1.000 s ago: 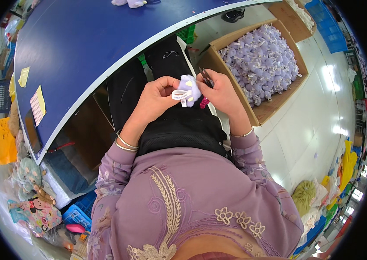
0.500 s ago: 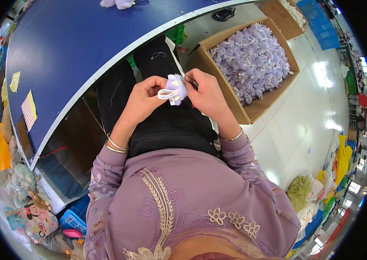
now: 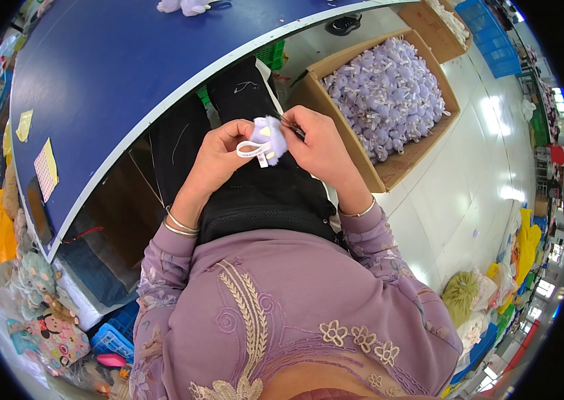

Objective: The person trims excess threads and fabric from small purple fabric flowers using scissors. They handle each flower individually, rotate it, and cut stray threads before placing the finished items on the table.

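Observation:
Over my lap, my left hand (image 3: 220, 157) pinches a small lilac plush toy (image 3: 274, 145) with pale yellow patches. From the toy hangs a white ribbon loop with a small tag, on the side toward my left fingers. My right hand (image 3: 320, 143) is closed round a thin dark tool (image 3: 294, 128), its tip at the plush toy's right edge. The tool's exact kind is hidden by the fingers.
To the right, a cardboard box (image 3: 422, 160) holds many similar lilac plush toys. Ahead and left stands a blue-topped table (image 3: 128, 73) with a lilac plush toy (image 3: 185, 5) at its far side. Blue crates (image 3: 492, 40) stand beyond the box.
The plush toy has turned slightly between my fingers, and its ribbon loop has shifted a little left. Both hands keep their hold, moving only slightly.

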`<state>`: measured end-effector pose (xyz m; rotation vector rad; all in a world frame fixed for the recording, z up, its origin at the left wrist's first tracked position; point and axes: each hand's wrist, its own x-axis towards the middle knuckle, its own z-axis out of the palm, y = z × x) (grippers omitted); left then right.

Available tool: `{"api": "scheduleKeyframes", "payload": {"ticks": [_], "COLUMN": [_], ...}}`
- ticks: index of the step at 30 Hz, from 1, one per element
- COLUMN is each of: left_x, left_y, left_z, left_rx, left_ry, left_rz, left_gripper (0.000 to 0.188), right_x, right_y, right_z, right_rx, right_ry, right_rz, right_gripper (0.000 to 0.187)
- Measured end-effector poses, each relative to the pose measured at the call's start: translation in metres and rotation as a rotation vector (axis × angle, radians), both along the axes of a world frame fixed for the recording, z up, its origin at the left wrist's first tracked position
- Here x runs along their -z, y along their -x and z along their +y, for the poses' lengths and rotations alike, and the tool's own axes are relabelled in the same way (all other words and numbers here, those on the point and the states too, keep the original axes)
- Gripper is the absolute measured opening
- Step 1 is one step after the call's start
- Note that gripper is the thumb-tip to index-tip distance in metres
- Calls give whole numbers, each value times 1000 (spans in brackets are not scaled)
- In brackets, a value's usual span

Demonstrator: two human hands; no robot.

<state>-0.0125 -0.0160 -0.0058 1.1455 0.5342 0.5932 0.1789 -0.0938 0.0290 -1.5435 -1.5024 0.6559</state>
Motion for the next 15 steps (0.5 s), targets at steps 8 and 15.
{"api": "scheduleKeyframes", "payload": {"ticks": [8, 15], "left_x": [8, 4], "left_y": [3, 1], "left_z": [-1, -1], "left_rx": [-60, -101], "left_ry": [-121, -52], "left_rz": [100, 64], "left_gripper": [14, 15], "right_x": [-12, -4], "right_y": [1, 9], "right_z": [-1, 7], "right_rx": [-55, 12], "right_ry": [70, -23], "right_rz": [169, -5], "right_gripper": [11, 12]}}
